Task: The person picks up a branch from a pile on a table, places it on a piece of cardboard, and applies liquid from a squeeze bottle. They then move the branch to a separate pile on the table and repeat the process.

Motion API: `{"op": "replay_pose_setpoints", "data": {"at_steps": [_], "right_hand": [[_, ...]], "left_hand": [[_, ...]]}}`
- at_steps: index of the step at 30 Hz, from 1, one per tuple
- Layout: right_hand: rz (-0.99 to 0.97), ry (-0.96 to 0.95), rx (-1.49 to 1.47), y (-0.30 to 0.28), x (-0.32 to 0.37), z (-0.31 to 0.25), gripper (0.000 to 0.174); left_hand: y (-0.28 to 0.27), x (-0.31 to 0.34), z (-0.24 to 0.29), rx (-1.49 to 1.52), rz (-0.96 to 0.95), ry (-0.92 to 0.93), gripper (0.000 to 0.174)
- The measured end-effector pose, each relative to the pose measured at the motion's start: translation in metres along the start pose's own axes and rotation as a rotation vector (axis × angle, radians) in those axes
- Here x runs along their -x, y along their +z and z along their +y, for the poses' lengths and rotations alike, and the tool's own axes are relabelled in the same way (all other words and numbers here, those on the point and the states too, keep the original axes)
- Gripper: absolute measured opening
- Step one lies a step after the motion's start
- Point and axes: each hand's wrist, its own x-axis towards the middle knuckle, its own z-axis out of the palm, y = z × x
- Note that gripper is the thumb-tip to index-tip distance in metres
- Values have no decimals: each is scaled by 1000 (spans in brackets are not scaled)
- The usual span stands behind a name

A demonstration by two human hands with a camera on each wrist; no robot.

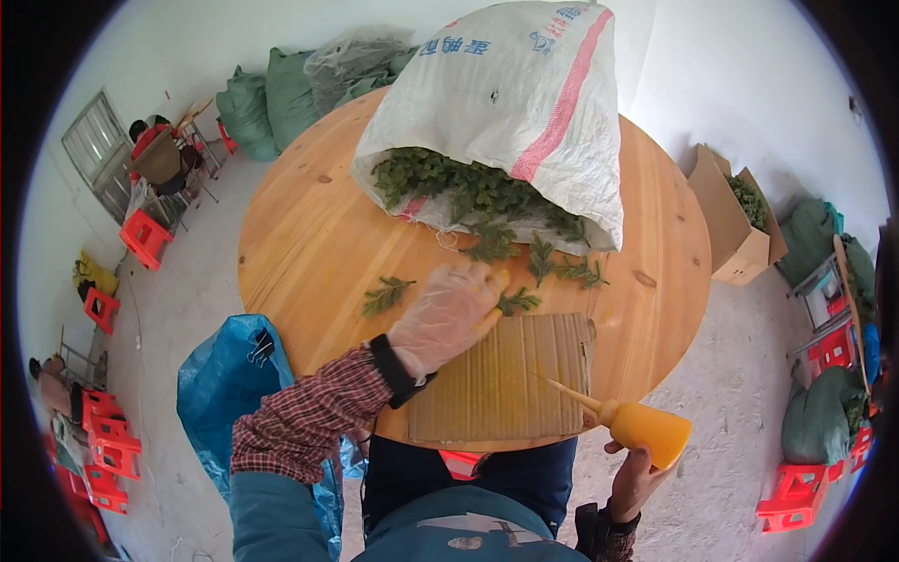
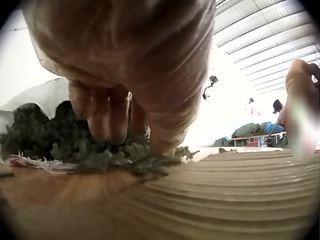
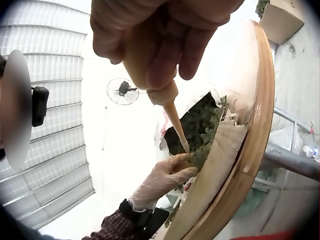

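My left hand (image 1: 442, 318), in a clear plastic glove, reaches over the far edge of a corrugated cardboard sheet (image 1: 496, 389). Its thumb and fingers stand apart around a small green sprig (image 1: 520, 301), fingertips right at the needles. Other sprigs (image 1: 386, 295) lie on the table nearby. My bare right hand (image 1: 634, 485) grips a yellow squeeze bottle (image 1: 654, 435), its long thin nozzle slanting left over the cardboard. Behind the sprigs, a white woven sack (image 1: 468, 103) lies with its mouth toward me, full of green sprigs (image 1: 468, 183).
The round wooden table (image 1: 300, 244) carries the sack and cardboard. A blue bag (image 1: 234, 365) hangs at its left edge. An open cardboard box (image 1: 735, 220) stands to the right. Green sacks (image 1: 290, 94), red stools (image 1: 145, 237) and a seated person (image 1: 154, 140) are farther off.
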Motion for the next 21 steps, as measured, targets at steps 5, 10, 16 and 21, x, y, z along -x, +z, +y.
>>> {"op": "replay_pose_setpoints", "data": {"at_steps": [5,10,16,21], "right_hand": [[35,-7,-2,-6,0,-5,61],[53,18,-19,-6,0,-5,61],[40,11,-33,0,-3,0,61],[7,7,-16,3,0,3,61]], "left_hand": [[34,-9,-9,36,-118,4,24],[-16,3,-5,741,-106,-466,24],[-28,84,19,1185,-210,-951,23],[-54,116,31,358,-216,-598,22]]}}
